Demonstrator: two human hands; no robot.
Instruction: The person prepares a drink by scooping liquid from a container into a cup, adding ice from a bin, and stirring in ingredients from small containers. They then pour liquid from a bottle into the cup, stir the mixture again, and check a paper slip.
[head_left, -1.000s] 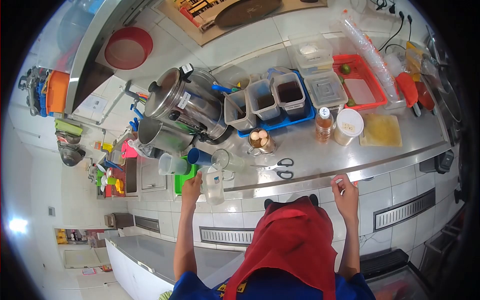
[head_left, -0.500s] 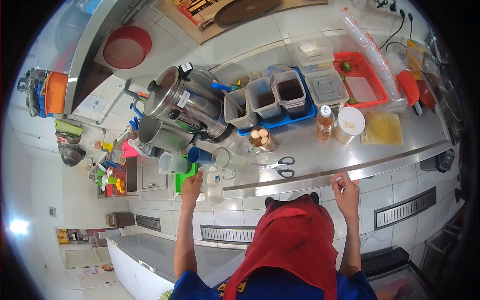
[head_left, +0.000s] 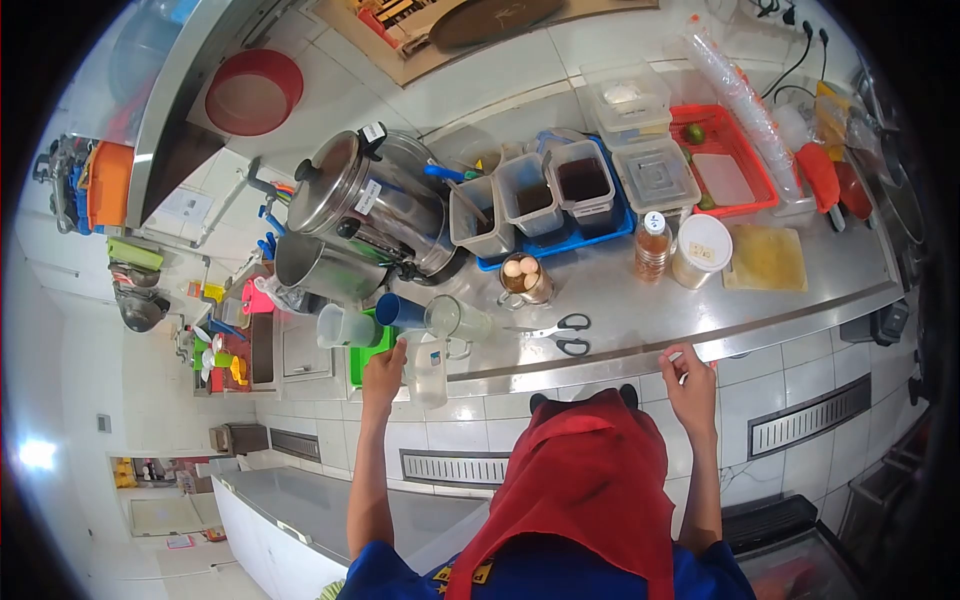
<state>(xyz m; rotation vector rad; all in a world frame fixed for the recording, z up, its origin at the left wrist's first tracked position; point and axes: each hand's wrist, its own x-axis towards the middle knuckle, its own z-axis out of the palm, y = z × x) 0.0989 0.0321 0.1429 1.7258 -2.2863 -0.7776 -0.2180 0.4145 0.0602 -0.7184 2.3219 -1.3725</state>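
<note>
My left hand (head_left: 383, 378) is closed at the handle side of a clear plastic jug (head_left: 430, 375), which hangs over the counter's front edge. Just beyond that hand are a green tray (head_left: 372, 352), a whitish plastic jug (head_left: 348, 328), a blue cup (head_left: 402, 311) and a clear glass jug (head_left: 458, 317). My right hand (head_left: 689, 382) hovers by the front edge, fingers loosely bent and apart, nothing visible in it. Between my hands, black-handled scissors (head_left: 570, 335) lie on the steel counter, near a mug of eggs (head_left: 525, 280).
Along the back stand a steel urn (head_left: 390, 215), a steel pot (head_left: 325, 268) and tubs of dark liquid (head_left: 580, 180) on a blue tray. Further right are a bottle (head_left: 652, 248), a white-lidded tub (head_left: 702, 252), a yellowish board (head_left: 765, 260) and a red basket (head_left: 745, 205).
</note>
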